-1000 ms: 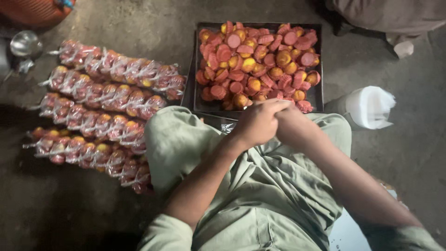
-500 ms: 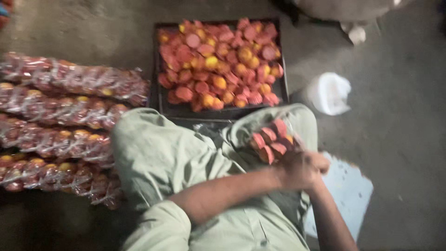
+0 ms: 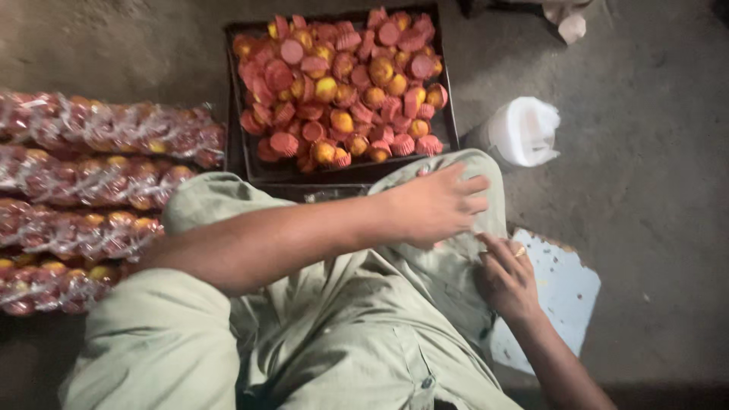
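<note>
While beside tray [image 3: 237, 114], wrapped rows [image 3: 106, 182]

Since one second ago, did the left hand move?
Yes. The left hand left the spot near the tray edge and now lies flat on the right knee.

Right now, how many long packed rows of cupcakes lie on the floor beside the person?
4, stacked left of the knee: top row, second, third, bottom. More may continue past the frame edge.
</note>
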`<move>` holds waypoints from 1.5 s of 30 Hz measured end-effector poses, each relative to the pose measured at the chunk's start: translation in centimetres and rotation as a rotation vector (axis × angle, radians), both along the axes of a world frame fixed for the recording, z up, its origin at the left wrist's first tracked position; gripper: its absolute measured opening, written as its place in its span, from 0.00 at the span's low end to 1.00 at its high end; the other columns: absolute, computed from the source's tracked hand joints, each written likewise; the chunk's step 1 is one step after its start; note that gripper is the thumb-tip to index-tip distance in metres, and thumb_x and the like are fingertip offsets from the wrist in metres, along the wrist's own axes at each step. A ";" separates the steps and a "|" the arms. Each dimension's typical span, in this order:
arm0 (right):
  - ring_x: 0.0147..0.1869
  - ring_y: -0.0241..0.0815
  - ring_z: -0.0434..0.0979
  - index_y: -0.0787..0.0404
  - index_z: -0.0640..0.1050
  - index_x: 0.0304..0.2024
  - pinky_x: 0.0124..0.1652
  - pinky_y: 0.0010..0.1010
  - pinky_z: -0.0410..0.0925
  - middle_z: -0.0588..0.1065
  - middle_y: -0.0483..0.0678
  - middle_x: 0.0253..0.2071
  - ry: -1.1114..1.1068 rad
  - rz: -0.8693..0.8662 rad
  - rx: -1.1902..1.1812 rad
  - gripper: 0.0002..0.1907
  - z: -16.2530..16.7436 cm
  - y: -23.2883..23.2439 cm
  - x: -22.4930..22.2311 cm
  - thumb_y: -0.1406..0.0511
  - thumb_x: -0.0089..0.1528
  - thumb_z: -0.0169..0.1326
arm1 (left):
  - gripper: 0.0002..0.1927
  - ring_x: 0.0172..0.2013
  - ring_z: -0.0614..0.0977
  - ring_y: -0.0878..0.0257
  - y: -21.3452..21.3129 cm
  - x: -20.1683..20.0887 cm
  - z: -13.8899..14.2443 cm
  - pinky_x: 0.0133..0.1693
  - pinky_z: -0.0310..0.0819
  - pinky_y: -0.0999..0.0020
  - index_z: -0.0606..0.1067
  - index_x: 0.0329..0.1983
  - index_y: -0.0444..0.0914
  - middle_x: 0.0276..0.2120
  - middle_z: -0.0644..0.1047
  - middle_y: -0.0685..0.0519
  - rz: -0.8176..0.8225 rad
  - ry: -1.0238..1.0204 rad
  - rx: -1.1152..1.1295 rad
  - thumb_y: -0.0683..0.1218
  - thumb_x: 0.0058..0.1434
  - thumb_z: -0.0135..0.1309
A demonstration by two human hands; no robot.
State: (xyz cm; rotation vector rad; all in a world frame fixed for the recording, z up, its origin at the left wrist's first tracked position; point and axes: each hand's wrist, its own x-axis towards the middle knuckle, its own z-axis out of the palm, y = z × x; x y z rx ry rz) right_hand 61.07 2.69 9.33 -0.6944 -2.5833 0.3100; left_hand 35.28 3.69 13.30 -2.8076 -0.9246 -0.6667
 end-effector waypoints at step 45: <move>0.32 0.35 0.76 0.66 0.70 0.57 0.34 0.26 0.69 0.77 0.46 0.33 0.742 -0.721 -1.168 0.18 -4.9 1.1 -2.7 0.74 0.66 0.59 | 0.37 0.75 0.57 0.46 -3.5 4.3 -9.6 0.73 0.42 0.39 0.65 0.70 0.45 0.73 0.61 0.43 0.536 -0.541 -0.486 0.57 0.58 0.60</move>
